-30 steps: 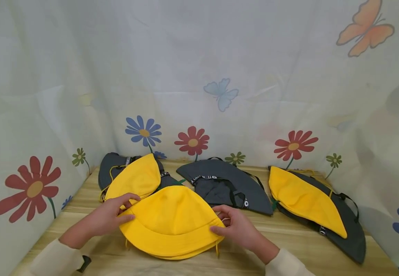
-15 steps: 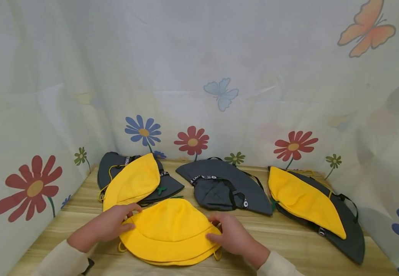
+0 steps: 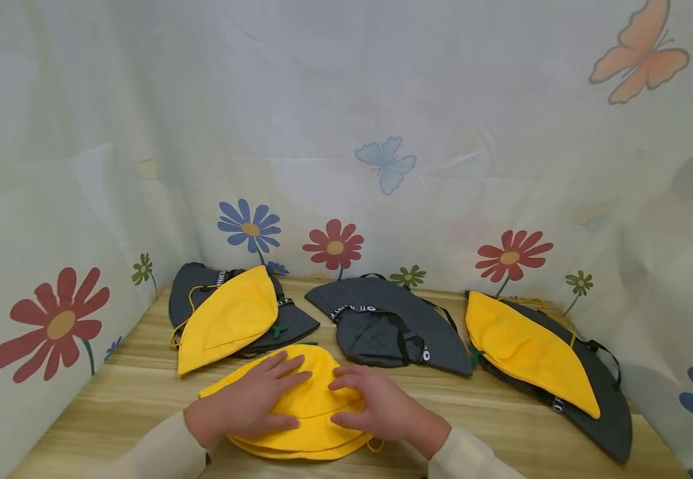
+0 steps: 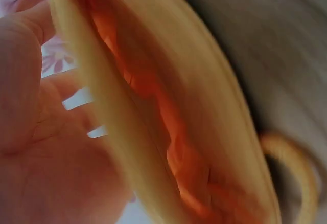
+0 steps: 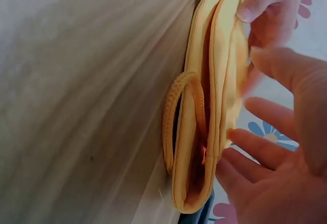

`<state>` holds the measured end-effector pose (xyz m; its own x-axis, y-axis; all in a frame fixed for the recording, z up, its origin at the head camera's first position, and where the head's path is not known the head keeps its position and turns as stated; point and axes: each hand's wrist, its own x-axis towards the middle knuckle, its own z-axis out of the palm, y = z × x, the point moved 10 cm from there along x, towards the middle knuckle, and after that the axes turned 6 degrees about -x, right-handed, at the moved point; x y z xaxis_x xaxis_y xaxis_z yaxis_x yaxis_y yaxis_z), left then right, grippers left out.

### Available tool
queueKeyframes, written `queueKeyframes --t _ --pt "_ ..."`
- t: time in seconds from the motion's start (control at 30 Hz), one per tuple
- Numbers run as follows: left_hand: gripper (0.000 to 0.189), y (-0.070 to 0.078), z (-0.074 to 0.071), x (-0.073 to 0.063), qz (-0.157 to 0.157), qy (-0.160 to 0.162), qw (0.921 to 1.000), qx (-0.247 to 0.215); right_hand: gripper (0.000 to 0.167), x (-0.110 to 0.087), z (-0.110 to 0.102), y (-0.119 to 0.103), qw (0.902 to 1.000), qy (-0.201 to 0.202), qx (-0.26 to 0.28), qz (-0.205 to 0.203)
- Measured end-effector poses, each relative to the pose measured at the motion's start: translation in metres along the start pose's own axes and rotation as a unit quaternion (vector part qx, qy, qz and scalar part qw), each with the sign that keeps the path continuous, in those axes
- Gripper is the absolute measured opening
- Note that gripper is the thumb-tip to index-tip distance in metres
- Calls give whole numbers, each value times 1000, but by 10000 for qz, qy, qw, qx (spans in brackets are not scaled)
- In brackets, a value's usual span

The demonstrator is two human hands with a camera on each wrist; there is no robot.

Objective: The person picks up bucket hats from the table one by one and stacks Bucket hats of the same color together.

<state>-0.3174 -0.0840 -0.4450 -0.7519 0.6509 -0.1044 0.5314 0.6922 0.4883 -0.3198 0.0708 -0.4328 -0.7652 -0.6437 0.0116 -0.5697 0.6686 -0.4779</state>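
Pale, wrinkled curtains (image 3: 298, 86) printed with flowers (image 3: 334, 247) and butterflies (image 3: 665, 68) hang behind and on both sides of a wood-grained table (image 3: 112, 406).

Hat (image 3: 317, 399) on table (image 3: 502, 432), in front; hats (image 3: 421, 322) behind

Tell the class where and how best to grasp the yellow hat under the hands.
I'd pinch the yellow hat at the right end of its brim, coming from the right: it lies flattened, and two brim layers meet there in a narrow fold. Keep the cord loop at that end out of the grip.
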Motion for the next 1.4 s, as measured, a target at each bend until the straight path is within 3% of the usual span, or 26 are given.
queueKeyframes --t 0.13,0.27,0.53,0.73,0.97,1.17,1.27,1.4 --pt "74 -2 14 6 -266 -362 9990 88 56 1 13 -3 9980 -499 -380 -81" --pt "74 -4 18 8 -463 -490 9977 51 61 1 23 -5 9942 -784 -733 -76" --pt "74 -4 20 13 -467 -471 9978 7 60 6 27 -2 9915 -795 -1028 9" --pt "75 -6 20 15 -432 -472 9979 -23 55 2 22 2 9949 -743 -673 -105" --pt "74 -7 22 16 -423 -528 9977 -64 42 -20 -13 27 9996 -84 257 -53" --pt "74 -7 23 19 -326 -492 9982 -116 36 -44 -54 50 9969 618 -492 -8" --pt "75 -8 23 20 -335 -484 9982 -122 35 -58 -75 66 9904 915 -1004 237" --pt "75 -8 22 20 -348 -470 9982 -159 34 -77 -102 93 9829 1159 -1281 630"
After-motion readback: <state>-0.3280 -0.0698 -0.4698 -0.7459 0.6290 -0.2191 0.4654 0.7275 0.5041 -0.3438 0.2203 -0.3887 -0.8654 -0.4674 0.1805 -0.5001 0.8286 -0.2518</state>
